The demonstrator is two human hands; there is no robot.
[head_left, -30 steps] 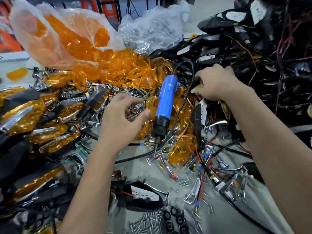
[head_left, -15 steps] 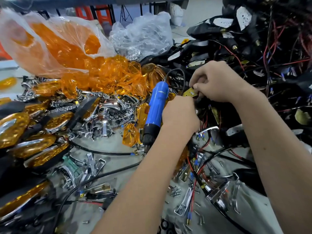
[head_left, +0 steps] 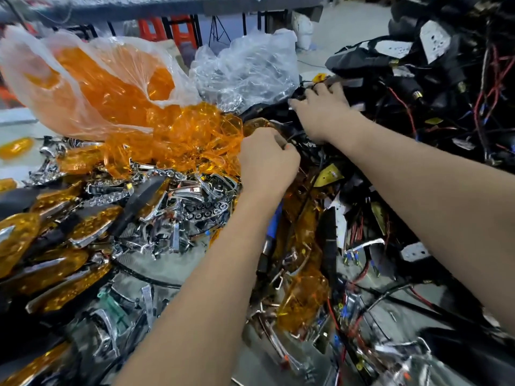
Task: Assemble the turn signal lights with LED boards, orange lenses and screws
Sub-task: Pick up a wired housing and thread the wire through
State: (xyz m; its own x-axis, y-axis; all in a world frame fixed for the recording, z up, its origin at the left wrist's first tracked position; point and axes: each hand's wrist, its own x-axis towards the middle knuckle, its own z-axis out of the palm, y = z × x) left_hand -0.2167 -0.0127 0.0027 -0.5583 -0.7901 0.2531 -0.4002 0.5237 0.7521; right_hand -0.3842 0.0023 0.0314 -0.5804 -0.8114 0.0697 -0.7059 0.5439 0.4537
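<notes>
My left hand (head_left: 267,160) is curled at the edge of the orange lens pile (head_left: 195,137), its fingers pinching a black wire (head_left: 291,139) from the tangle. My right hand (head_left: 320,112) reaches farther back and lies palm down on a black housing (head_left: 351,107) in the heap of wired housings (head_left: 418,79), fingers spread. A yellow LED board (head_left: 328,174) lies just right of my left wrist. The blue electric screwdriver (head_left: 274,224) is mostly hidden under my left forearm.
A plastic bag of orange lenses (head_left: 106,87) and a clear bag (head_left: 250,68) stand at the back. Chrome reflectors (head_left: 172,207) are heaped in the middle. Finished orange lights (head_left: 28,246) lie at the left. Loose lenses (head_left: 303,299), wires and clips cover the near table.
Both hands have moved farther back into the black housing pile. The right hand has left the yellow board it was handling and now lies on a housing; the left follows along the wires.
</notes>
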